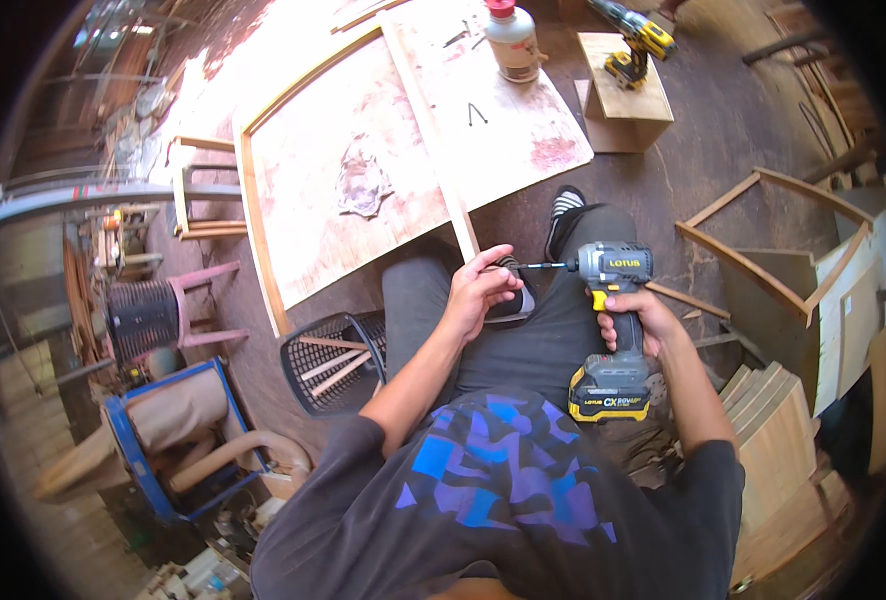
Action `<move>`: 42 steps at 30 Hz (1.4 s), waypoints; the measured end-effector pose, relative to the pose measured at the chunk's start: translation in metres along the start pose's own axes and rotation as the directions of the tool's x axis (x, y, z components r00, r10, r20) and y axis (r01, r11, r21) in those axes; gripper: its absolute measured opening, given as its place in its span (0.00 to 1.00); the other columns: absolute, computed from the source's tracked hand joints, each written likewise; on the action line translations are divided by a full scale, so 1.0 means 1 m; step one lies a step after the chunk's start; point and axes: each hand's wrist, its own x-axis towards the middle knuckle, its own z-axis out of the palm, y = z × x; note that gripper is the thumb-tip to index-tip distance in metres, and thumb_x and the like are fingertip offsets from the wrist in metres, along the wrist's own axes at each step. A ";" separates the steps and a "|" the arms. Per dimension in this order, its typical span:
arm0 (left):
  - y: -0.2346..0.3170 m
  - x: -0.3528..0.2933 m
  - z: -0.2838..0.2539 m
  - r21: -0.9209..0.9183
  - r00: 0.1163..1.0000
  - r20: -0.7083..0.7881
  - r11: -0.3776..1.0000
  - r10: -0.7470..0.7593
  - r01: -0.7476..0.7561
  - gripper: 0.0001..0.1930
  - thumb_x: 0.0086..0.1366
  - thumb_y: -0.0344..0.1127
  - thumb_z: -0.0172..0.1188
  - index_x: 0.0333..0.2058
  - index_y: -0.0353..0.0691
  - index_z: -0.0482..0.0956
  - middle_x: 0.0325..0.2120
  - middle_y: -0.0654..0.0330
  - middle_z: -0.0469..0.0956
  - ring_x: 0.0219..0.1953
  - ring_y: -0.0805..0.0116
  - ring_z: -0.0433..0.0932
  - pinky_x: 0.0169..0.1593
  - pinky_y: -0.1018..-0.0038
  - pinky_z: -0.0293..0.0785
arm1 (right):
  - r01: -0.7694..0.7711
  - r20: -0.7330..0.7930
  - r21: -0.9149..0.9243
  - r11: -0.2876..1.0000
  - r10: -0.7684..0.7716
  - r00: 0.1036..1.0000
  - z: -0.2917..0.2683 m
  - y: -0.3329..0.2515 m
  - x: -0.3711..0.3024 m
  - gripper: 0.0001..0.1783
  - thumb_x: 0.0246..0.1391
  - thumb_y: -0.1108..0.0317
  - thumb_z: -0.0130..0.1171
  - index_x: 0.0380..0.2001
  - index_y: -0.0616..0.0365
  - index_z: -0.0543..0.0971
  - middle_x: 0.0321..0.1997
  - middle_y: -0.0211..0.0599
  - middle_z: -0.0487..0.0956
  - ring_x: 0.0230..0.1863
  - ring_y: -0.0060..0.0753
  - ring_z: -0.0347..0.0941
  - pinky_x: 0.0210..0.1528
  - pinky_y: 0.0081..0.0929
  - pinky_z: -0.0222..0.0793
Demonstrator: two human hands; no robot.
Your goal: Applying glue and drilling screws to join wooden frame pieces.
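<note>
My right hand (653, 318) grips the handle of a grey, black and yellow cordless impact driver (613, 264), a finger by its yellow trigger. The driver lies level above my right thigh, its long bit (546, 266) pointing left. My left hand (475, 298) is at the tip of that bit, thumb and forefinger closed together. Whatever sits between those fingertips is too small to make out. Just beyond the left hand ends a wooden strip (425, 125), part of a light wooden frame (254, 215) lying on a pale, stained board (308, 150).
A crumpled rag (363, 183), a bottle with a red cap (513, 45) and a few small dark pieces (476, 114) lie on the board. Another power drill (638, 40) stands on a wooden box (628, 105). A black crate (313, 385) with wood strips sits left; a wooden frame (738, 262) leans right.
</note>
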 end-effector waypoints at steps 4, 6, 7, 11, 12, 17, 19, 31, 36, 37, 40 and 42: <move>-0.010 -0.023 -0.007 0.015 0.997 -0.042 0.998 0.066 -0.065 0.37 0.66 0.36 0.64 0.70 0.36 0.58 0.36 0.56 0.83 0.42 0.65 0.85 0.45 0.76 0.79 | -0.021 0.016 -0.018 1.000 0.021 1.000 -0.011 -0.004 0.007 0.13 0.56 0.69 0.64 0.43 0.58 0.77 0.25 0.35 0.78 0.23 0.28 0.76 0.24 0.28 0.75; -0.017 -0.034 -0.016 0.062 0.980 -0.102 0.985 0.169 -0.163 0.35 0.67 0.36 0.64 0.68 0.35 0.60 0.36 0.55 0.83 0.43 0.66 0.84 0.45 0.76 0.79 | -0.025 0.028 -0.053 0.998 0.026 0.999 -0.014 -0.008 0.008 0.13 0.55 0.69 0.64 0.43 0.58 0.77 0.25 0.35 0.78 0.23 0.27 0.76 0.24 0.27 0.75; -0.019 -0.037 -0.023 0.167 0.969 -0.134 0.969 0.207 -0.184 0.32 0.67 0.36 0.63 0.67 0.36 0.63 0.36 0.54 0.83 0.41 0.67 0.84 0.45 0.78 0.78 | -0.020 0.010 -0.072 0.997 0.021 1.000 -0.014 -0.011 0.008 0.13 0.55 0.69 0.64 0.43 0.58 0.77 0.25 0.35 0.78 0.23 0.27 0.76 0.23 0.26 0.75; -0.024 -0.026 -0.045 0.367 0.829 -0.501 0.929 0.248 -0.056 0.27 0.71 0.40 0.60 0.64 0.37 0.68 0.48 0.54 0.81 0.48 0.67 0.81 0.48 0.76 0.76 | -0.010 -0.027 -0.073 0.997 0.008 1.000 -0.016 -0.025 0.016 0.12 0.55 0.68 0.64 0.41 0.57 0.77 0.24 0.35 0.78 0.22 0.26 0.76 0.23 0.26 0.75; -0.024 -0.020 -0.047 0.375 0.837 -0.452 0.917 0.308 -0.135 0.27 0.71 0.40 0.60 0.64 0.37 0.68 0.48 0.54 0.81 0.48 0.67 0.81 0.48 0.76 0.76 | -0.011 -0.024 -0.074 0.997 0.009 1.000 -0.017 -0.029 0.019 0.11 0.55 0.68 0.64 0.41 0.57 0.76 0.24 0.35 0.78 0.22 0.26 0.76 0.24 0.26 0.75; -0.018 -0.002 -0.047 -0.011 0.955 -0.295 1.000 0.009 -0.012 0.27 0.75 0.53 0.50 0.59 0.37 0.73 0.55 0.53 0.79 0.58 0.63 0.77 0.58 0.66 0.73 | -0.007 -0.036 -0.079 0.997 0.004 0.999 -0.019 -0.037 0.032 0.11 0.55 0.68 0.64 0.40 0.57 0.76 0.23 0.35 0.78 0.21 0.27 0.75 0.23 0.26 0.74; -0.015 -0.001 -0.046 -0.010 0.971 -0.235 0.999 -0.039 0.038 0.25 0.74 0.51 0.53 0.59 0.37 0.73 0.54 0.52 0.80 0.55 0.64 0.78 0.55 0.66 0.76 | -0.006 -0.037 -0.084 0.996 0.002 0.999 -0.019 -0.037 0.036 0.11 0.56 0.68 0.63 0.40 0.57 0.76 0.23 0.35 0.78 0.21 0.27 0.75 0.23 0.26 0.74; -0.006 0.006 -0.058 0.089 0.987 -0.160 0.995 -0.032 0.047 0.23 0.71 0.47 0.59 0.56 0.35 0.77 0.48 0.54 0.83 0.50 0.68 0.81 0.53 0.71 0.76 | -0.071 -0.008 -0.093 0.993 0.071 0.997 -0.020 -0.046 0.047 0.15 0.57 0.69 0.61 0.47 0.58 0.76 0.24 0.36 0.78 0.22 0.28 0.75 0.24 0.28 0.74; -0.011 0.012 -0.063 0.078 0.995 -0.094 0.996 0.046 -0.039 0.22 0.71 0.46 0.60 0.54 0.34 0.78 0.46 0.55 0.83 0.48 0.70 0.80 0.53 0.73 0.76 | -0.257 0.059 -0.048 0.965 0.260 0.964 -0.028 -0.060 0.057 0.18 0.51 0.70 0.59 0.48 0.59 0.76 0.24 0.38 0.77 0.23 0.33 0.75 0.29 0.38 0.75; -0.013 0.012 -0.063 0.091 0.995 -0.093 0.995 0.048 -0.040 0.22 0.70 0.46 0.61 0.53 0.33 0.79 0.45 0.55 0.83 0.47 0.71 0.80 0.53 0.73 0.76 | -0.263 0.048 -0.071 0.962 0.267 0.963 -0.029 -0.061 0.058 0.19 0.47 0.71 0.59 0.45 0.59 0.76 0.23 0.40 0.77 0.23 0.37 0.75 0.30 0.41 0.75; -0.018 0.011 -0.064 0.067 0.993 -0.089 0.995 0.076 -0.070 0.21 0.70 0.46 0.62 0.51 0.33 0.80 0.43 0.56 0.84 0.46 0.71 0.81 0.53 0.74 0.76 | -0.265 0.032 -0.098 0.959 0.269 0.963 -0.030 -0.064 0.062 0.17 0.46 0.71 0.59 0.43 0.58 0.77 0.23 0.40 0.76 0.23 0.39 0.74 0.30 0.42 0.75; -0.020 0.009 -0.066 0.043 0.988 -0.099 0.992 0.121 -0.117 0.21 0.70 0.45 0.62 0.51 0.33 0.80 0.42 0.56 0.84 0.45 0.71 0.81 0.52 0.73 0.76 | -0.288 -0.027 -0.085 0.954 0.287 0.958 -0.030 -0.065 0.063 0.18 0.43 0.70 0.58 0.42 0.58 0.77 0.22 0.41 0.76 0.22 0.40 0.73 0.30 0.44 0.74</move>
